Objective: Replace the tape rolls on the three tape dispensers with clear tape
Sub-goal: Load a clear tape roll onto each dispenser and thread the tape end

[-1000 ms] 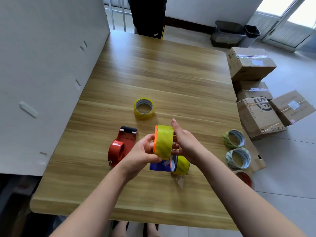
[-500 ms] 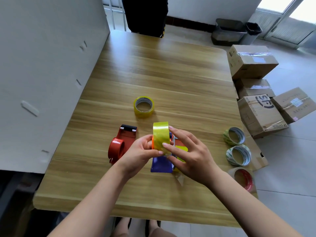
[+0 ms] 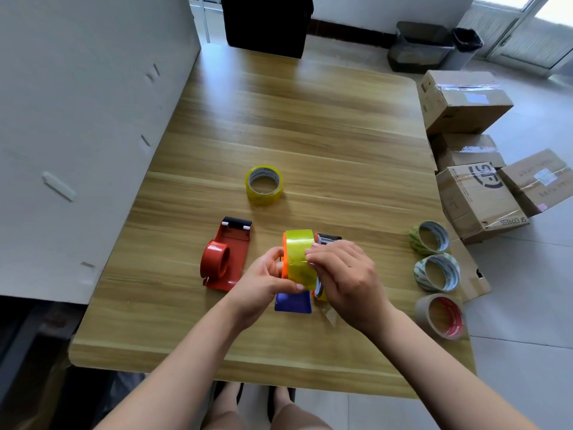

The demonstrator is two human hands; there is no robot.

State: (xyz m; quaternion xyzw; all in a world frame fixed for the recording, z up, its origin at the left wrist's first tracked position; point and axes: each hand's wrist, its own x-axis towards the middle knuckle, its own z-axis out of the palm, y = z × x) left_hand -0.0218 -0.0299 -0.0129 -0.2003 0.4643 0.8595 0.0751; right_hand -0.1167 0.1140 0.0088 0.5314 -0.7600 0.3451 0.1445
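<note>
Yellow-tinted clear tape roll [image 3: 299, 259] sits on orange plastic dispenser [image 3: 284, 262]; left hand [image 3: 263, 280] grips the dispenser steady. Right hand [image 3: 347, 280] pinches the roll's face, apparently seeking the end.

I took it for a packing room or small office, taped courier boxes [image 3: 477, 200] stacked on tiled floor [image 3: 524, 361], wooden table [image 3: 294, 119] against a white partition [image 3: 77, 119], bins [image 3: 418, 46] by the glass doors [image 3: 527, 35]

The left hand [image 3: 263, 274] and right hand [image 3: 344, 274] are bare, with short nails. Both arms [image 3: 186, 352] are bare too. At 6 o'clock two bare knees [image 3: 224, 409] show.
</note>
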